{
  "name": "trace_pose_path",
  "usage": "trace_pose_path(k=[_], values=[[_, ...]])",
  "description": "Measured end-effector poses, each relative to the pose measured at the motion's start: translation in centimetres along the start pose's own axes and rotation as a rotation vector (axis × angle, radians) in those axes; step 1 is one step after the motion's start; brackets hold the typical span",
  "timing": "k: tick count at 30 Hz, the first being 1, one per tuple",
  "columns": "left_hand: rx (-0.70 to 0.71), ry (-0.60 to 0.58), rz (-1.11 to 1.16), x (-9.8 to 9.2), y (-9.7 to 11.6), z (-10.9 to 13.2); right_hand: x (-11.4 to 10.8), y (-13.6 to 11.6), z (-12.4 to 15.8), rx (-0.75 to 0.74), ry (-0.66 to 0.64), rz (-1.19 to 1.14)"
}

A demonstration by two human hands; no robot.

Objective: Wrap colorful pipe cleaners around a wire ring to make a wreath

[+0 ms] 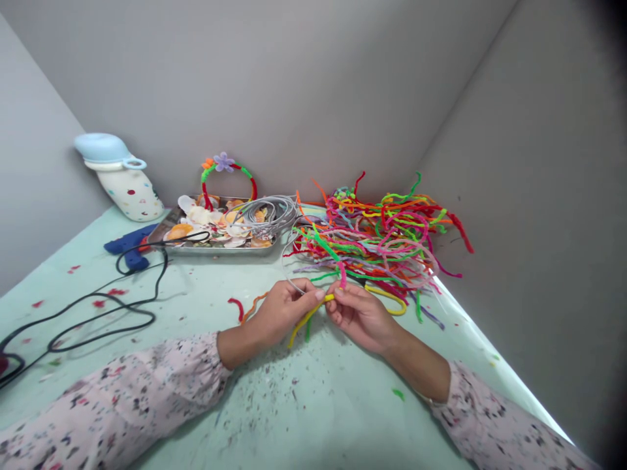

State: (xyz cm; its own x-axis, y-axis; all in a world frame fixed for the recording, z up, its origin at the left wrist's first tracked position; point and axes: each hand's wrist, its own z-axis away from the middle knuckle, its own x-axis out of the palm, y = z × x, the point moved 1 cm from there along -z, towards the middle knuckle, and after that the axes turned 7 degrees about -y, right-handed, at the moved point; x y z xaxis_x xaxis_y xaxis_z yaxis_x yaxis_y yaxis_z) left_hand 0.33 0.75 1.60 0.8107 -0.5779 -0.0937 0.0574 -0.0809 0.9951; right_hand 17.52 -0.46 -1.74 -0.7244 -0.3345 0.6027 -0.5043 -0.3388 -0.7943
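My left hand (283,309) and my right hand (356,313) meet over the pale green table (206,307), fingers pinched together. Between them runs a yellow pipe cleaner (304,321) whose loose end droops toward me, with a green strand beside it. My right hand's fingers also pinch a pink pipe cleaner (341,274) that sticks up. A thin grey wire hoop (289,267) passes behind my left fingers. A big tangle of colourful pipe cleaners (377,235) lies just beyond my hands.
A metal tray of seashells (215,232) with a bundle of grey wire hoops (267,212) and a decorated headband (228,171) stands at the back. A blue glue gun (128,246) and its black cord (98,313) lie left. A white bottle (125,176) leans in the corner.
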Motion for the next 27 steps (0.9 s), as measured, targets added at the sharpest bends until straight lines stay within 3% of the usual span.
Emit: trace_pose_path(k=[21,27], values=[[-0.129,-0.032,0.118,-0.4,-1.6,-0.7,0.2,-0.1,0.0,-0.053,0.054,0.077],[-0.026,-0.001,0.035,-0.1,-1.0,-0.2,0.3,-0.4,-0.1,-0.115,0.090,-0.017]])
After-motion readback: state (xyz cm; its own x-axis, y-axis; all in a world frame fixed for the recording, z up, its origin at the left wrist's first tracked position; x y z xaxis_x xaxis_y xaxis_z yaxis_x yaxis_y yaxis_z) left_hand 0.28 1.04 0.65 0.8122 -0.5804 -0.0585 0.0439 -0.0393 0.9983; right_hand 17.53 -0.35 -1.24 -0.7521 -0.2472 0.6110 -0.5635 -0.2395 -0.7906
